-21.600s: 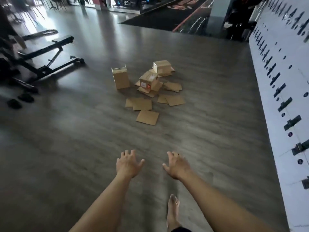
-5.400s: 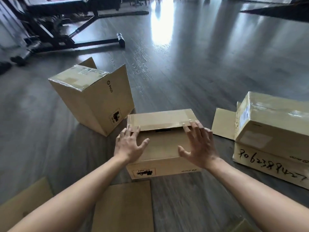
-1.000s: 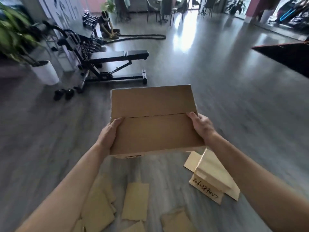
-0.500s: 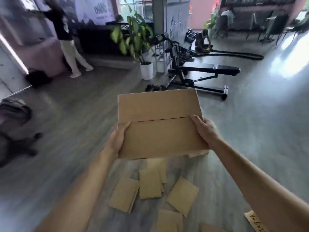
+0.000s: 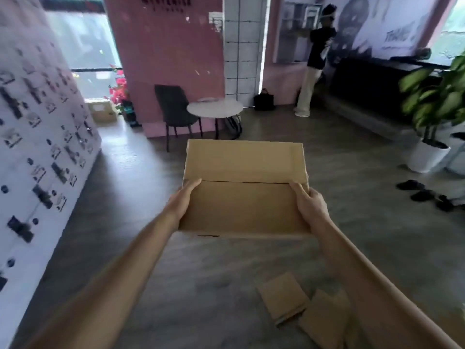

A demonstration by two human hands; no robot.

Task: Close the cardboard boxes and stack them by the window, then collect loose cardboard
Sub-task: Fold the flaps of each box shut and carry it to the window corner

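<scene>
Two hands carry one closed brown cardboard box (image 5: 245, 190) at frame centre, held clear of the grey wood-look floor (image 5: 352, 222). Left hand (image 5: 185, 200) grips its left side, right hand (image 5: 308, 201) grips the right side, fingers curled over the top edges. Flap seam runs across the top. Loose flat brown cardboard pieces (image 5: 302, 306) lie on the floor, lower right. Another small cardboard box (image 5: 103, 112) sits by the window (image 5: 83, 51), upper left.
</scene>
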